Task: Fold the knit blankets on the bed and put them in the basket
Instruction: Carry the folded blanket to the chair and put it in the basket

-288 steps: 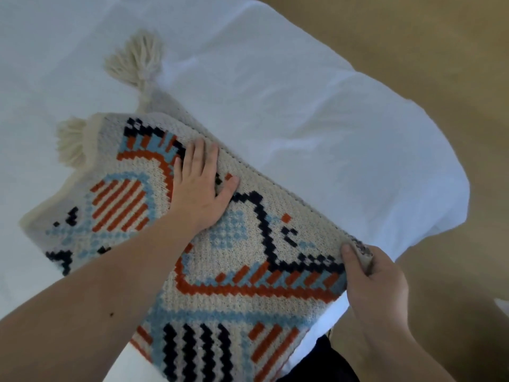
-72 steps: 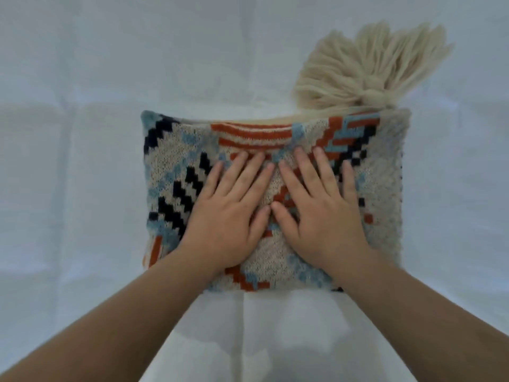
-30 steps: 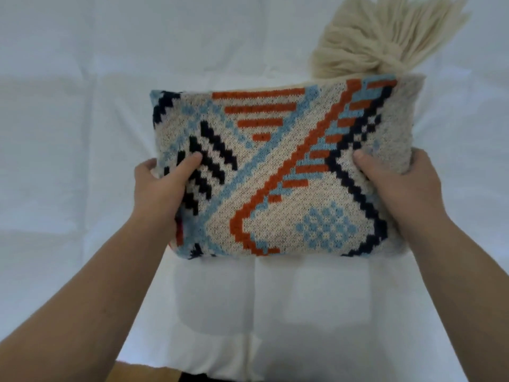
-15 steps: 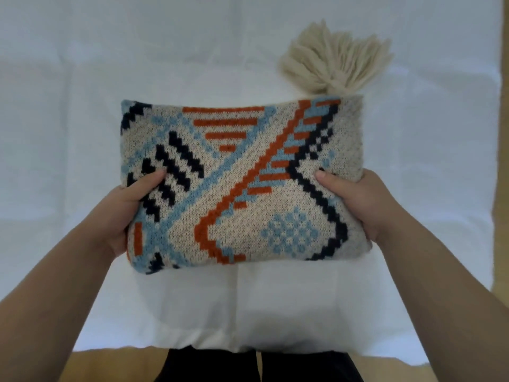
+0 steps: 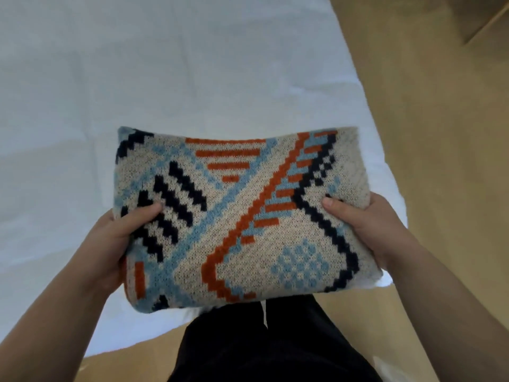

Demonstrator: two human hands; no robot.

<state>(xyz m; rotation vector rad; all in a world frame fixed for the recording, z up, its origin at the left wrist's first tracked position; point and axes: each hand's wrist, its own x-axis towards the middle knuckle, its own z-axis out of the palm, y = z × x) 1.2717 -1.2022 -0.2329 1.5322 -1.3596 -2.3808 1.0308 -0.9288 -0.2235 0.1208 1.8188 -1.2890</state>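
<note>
Head view, sole camera.

Item: folded knit blanket [image 5: 242, 219], cream ground with orange, light-blue and navy geometric pattern; compact rectangular bundle, thick, several layers. Position: held in the air, over the near corner of the bed [image 5: 137, 78], partly above the person's dark trousers [image 5: 270, 340]. It no longer rests on the sheet.

Left hand [image 5: 115, 238]: at the blanket's left edge, thumb curled over the top face, remaining fingers hidden beneath; it grips the bundle.

Right hand [image 5: 366, 219]: at the blanket's right edge, thumb likewise on top, fingers underneath and out of sight; it grips the bundle.

Change noted: a couple of seconds ago both palms pressed the bundle flat on the bed; since then it has been lifted by its two sides and drawn toward the body. The cream tassel seen behind the blanket's far edge half a second ago is now out of sight. The view has swung right of the blanket, exposing tan floor [image 5: 440, 161] beyond the bed's edge.

Assessment: folding of this blanket appears complete; carrying has begun. Basket not in view; its location cannot be told. Remaining step, by judgement: transport and deposit.
</note>
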